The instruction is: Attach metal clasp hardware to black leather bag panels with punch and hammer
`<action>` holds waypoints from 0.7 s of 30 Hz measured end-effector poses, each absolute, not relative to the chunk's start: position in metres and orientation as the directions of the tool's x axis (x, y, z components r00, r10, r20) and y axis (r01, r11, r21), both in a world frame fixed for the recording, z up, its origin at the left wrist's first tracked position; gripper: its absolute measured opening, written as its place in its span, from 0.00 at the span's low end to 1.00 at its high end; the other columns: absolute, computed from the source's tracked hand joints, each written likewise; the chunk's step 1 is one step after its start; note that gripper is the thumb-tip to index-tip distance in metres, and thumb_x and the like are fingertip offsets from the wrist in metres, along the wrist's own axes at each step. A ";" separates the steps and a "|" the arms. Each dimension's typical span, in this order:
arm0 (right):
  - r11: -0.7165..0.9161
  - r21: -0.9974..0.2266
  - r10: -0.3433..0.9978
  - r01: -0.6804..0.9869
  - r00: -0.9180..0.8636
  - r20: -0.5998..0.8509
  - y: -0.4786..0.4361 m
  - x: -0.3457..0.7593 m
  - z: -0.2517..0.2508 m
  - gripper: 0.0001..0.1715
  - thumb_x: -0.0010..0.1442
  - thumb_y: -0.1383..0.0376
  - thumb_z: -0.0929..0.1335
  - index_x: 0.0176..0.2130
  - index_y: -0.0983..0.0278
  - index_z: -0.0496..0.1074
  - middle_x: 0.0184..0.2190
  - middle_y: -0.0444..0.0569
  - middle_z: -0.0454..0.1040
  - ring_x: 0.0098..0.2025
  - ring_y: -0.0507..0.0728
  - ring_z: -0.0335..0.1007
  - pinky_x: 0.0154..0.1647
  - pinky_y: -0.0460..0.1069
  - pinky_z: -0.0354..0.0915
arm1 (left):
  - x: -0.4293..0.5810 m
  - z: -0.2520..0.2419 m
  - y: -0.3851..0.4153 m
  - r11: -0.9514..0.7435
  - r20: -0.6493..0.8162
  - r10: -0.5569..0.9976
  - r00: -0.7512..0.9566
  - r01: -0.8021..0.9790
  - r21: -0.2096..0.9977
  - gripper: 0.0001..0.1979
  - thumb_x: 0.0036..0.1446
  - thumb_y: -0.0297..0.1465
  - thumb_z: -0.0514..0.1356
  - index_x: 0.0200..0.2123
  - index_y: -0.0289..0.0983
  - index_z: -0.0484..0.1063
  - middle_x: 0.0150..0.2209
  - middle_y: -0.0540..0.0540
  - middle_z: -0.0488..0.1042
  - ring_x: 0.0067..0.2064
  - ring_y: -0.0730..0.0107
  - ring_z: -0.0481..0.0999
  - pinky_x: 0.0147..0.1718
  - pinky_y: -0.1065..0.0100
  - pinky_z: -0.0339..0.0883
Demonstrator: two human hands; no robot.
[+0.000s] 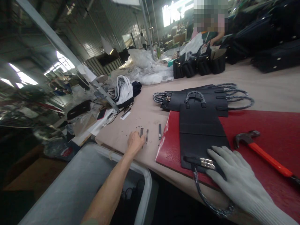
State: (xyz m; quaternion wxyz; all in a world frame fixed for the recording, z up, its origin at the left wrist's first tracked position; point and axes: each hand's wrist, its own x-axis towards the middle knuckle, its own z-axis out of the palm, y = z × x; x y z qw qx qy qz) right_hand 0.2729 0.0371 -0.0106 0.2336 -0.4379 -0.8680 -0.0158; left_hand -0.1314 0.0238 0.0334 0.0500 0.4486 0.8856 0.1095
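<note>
My bare left hand (136, 140) is over the beige table near its front edge, its fingers closed around or against a small dark metal tool (142, 132). Just right of it lie a thin metal rod (147, 136) and a flat dark tool (159, 131). My right hand (227, 168), in a pale grey glove, rests with spread fingers on a black leather bag panel (201, 131), beside its silver clasp (207, 163). The panel lies on a red board (269, 125), and its wrapped handle (201, 187) hangs over the front edge.
A claw hammer (264, 154) with an orange handle lies on the board at right. Behind are stacked black panels (173, 101), finished black bags (199, 65) and plastic wrapping (145, 67). A grey bin (77, 175) stands below the table edge. Another person works across the table.
</note>
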 end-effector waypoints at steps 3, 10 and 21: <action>0.589 -0.223 0.782 0.777 -0.480 0.396 0.034 0.270 -0.007 0.31 0.66 0.50 0.63 0.59 0.64 0.73 0.62 0.60 0.71 0.64 0.74 0.63 0.64 0.72 0.58 | -0.149 0.026 0.024 0.598 -0.091 0.798 -0.596 0.764 0.241 0.14 0.55 0.41 0.65 0.34 0.34 0.78 0.38 0.35 0.82 0.44 0.52 0.81 0.39 0.64 0.67; 0.537 -0.274 0.838 0.798 -0.466 0.284 0.020 0.266 0.015 0.30 0.63 0.57 0.67 0.61 0.66 0.72 0.65 0.59 0.68 0.68 0.72 0.58 0.70 0.71 0.52 | -0.136 0.013 0.033 0.611 -0.179 0.788 -0.589 0.714 0.342 0.07 0.49 0.35 0.65 0.28 0.38 0.74 0.22 0.44 0.77 0.35 0.52 0.81 0.33 0.65 0.65; 0.520 -0.327 0.853 0.789 -0.458 0.250 0.018 0.265 0.018 0.32 0.61 0.59 0.70 0.62 0.66 0.71 0.66 0.60 0.66 0.70 0.71 0.55 0.72 0.70 0.47 | -0.133 0.037 0.017 0.551 -0.403 0.753 -0.520 0.164 0.818 0.05 0.50 0.24 0.65 0.26 0.34 0.70 0.24 0.47 0.76 0.28 0.67 0.77 0.32 0.64 0.77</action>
